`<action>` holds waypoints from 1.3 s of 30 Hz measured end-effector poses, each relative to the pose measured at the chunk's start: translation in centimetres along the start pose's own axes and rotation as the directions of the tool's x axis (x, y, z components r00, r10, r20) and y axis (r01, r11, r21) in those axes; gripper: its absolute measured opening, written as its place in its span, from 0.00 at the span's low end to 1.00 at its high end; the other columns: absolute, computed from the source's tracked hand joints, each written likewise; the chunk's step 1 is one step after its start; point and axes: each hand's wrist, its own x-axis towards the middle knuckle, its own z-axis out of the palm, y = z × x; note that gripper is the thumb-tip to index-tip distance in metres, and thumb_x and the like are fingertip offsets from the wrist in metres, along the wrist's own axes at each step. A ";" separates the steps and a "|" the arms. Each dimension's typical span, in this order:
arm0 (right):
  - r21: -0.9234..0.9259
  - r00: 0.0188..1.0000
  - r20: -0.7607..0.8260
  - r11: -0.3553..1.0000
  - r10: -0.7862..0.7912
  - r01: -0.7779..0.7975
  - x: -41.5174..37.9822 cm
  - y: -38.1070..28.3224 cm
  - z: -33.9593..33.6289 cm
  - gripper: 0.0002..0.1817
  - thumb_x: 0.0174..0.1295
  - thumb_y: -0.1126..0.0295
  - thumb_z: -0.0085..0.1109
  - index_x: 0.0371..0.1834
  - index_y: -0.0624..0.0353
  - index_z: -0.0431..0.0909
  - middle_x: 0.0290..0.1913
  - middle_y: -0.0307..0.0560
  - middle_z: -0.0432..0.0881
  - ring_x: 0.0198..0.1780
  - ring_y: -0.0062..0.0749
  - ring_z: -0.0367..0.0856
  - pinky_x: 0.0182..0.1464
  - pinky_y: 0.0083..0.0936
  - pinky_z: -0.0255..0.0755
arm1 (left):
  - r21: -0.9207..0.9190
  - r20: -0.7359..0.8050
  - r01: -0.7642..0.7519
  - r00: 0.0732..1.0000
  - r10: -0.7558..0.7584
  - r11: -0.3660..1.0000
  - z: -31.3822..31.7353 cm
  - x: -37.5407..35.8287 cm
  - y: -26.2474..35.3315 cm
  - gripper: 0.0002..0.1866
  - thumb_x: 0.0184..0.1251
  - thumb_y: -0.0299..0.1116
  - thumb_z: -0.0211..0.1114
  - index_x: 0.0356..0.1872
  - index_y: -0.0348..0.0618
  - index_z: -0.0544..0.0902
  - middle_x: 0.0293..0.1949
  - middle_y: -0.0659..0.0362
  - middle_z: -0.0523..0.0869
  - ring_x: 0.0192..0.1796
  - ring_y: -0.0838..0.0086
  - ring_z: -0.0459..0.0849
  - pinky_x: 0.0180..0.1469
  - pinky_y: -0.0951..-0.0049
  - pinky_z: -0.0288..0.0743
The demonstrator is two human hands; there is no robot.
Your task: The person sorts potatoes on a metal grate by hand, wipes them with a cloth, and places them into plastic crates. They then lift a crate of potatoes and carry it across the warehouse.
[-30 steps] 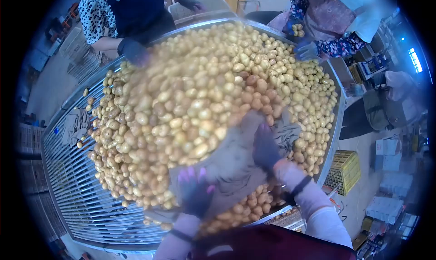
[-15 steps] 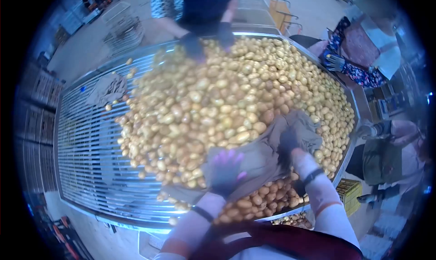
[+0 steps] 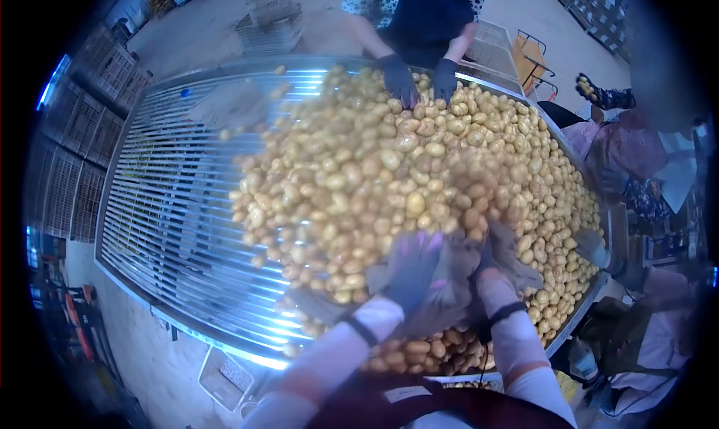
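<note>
A large heap of potatoes (image 3: 352,182) covers the right and middle of a slatted metal table (image 3: 165,227). Across the near part of the heap lies a rumpled grey cloth (image 3: 453,279). My left hand (image 3: 416,268), in a dark glove with purple fingertips, rests on the cloth with its fingers spread. On the cloth's right side is my right hand (image 3: 487,264), also in a dark glove; its fingers are blurred and partly hidden by folds. Browner potatoes (image 3: 427,349) show below the cloth, close to my body.
Opposite, a co-worker's gloved hands (image 3: 419,80) touch the potatoes. On the right, one co-worker's raised glove (image 3: 586,89) appears to hold potatoes; another's grey glove (image 3: 592,248) reaches the heap's edge. Crates (image 3: 67,167) stand stacked at left. A blurred cloth (image 3: 228,103) lies on the slats.
The view has shifted, moving the table rightward in frame. My hands are closer together, with the cloth bunched between them. At right, a co-worker's glove has risen and another has reached the heap.
</note>
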 end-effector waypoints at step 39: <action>0.114 0.989 0.105 0.990 -0.101 0.089 40.9 -17.2 -13.5 0.35 0.70 0.38 0.40 0.55 0.57 0.82 0.53 0.57 0.84 0.54 0.49 0.82 0.59 0.37 0.71 | 0.305 -0.325 0.601 0.795 -0.513 0.739 -9.7 9.5 -40.8 0.24 0.75 0.39 0.48 0.68 0.45 0.70 0.74 0.56 0.63 0.76 0.50 0.58 0.71 0.42 0.59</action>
